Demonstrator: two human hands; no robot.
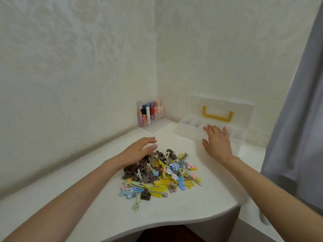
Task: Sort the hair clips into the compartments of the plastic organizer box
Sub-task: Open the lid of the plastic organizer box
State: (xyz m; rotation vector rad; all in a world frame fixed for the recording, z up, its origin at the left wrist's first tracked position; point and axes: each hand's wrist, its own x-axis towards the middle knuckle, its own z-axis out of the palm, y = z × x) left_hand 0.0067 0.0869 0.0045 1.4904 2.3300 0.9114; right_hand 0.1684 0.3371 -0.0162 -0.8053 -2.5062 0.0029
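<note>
Surveying the white table (201, 203): its front edge curves in toward the person, and its far sides meet two pale walls at a corner. Bare tabletop lies to the left of the pile, in front of it, and between it and the box. A grey curtain (297, 119) hangs past the table's right side.

Count:
- One heap of hair clips (160, 173) at mid-table, too many and too tangled to number. Brown ones bunch at the left and far side; yellow, blue, pink and green ones lie near and right.
- One plastic organizer box (239, 135), clear, at the far right by the wall, well apart from the heap. Its compartments run in a row, partly covered, so the count cannot be settled; no clip can be made out inside.
- One lid (222, 103), raised and leaning at the wall, with one yellow handle (217, 119).
- One clear acrylic holder (153, 127) in the corner, carrying crowded coloured tubes (152, 109); exact number unreadable.

Hands: two, on bare forearms reaching forward. The left hand (139, 151) lies palm down on the heap's far-left edge, fingers extended and lightly curved, gripping nothing. The right hand (216, 142) rests palm down on the box's front part, fingers spread wide and straight, a ring (220, 131) on one finger
</note>
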